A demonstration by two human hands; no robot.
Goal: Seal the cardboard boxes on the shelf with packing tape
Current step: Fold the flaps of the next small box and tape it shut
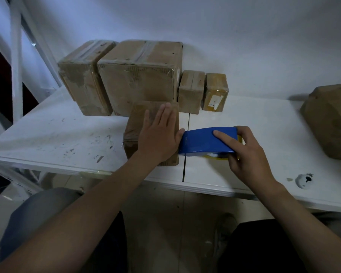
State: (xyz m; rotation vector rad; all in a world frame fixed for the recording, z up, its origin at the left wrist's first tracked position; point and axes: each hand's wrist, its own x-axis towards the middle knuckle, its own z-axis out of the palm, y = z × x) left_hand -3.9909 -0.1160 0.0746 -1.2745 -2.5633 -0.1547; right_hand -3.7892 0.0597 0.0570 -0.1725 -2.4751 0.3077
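Your left hand [159,134] lies flat, fingers straight and together, pressing the top of a small brown cardboard box [136,123] at the front of the scuffed white shelf [57,134]. At the box's 3 o'clock, your right hand [250,150] curls round a glossy blue, curved tape dispenser [201,142], forefinger stretched along its side and its nose at the box's edge. Four creased taped boxes [140,79] stand in a row at 12 o'clock.
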